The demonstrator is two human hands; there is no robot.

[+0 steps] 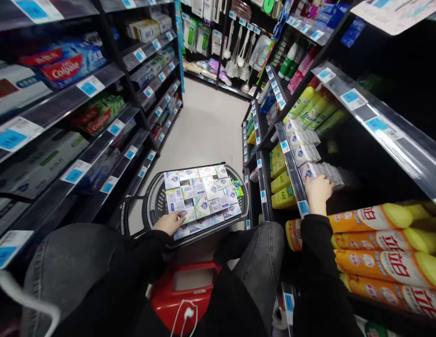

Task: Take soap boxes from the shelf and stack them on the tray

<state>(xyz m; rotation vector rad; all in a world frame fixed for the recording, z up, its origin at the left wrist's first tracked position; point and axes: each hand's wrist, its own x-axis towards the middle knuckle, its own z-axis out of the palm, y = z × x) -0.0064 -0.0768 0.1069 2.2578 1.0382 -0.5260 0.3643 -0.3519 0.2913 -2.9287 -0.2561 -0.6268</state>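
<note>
A black basket on the floor between my knees is filled with small white soap boxes with blue and purple print. At its near left corner, my left hand touches a soap box, its fingers stretched out and nothing visibly lifted. To the right, my right hand reaches into a shelf, fingers bent over the near end of a row of soap boxes. Its fingertips are partly hidden against the boxes. More soap boxes stand stacked behind that row.
Orange-labelled bottles lie beside my right forearm. Yellow-green bottles stand beyond the soap. Toothpaste boxes line the left shelves. A red plastic stool or basket is beneath me. The aisle floor runs to a rack of hanging brushes.
</note>
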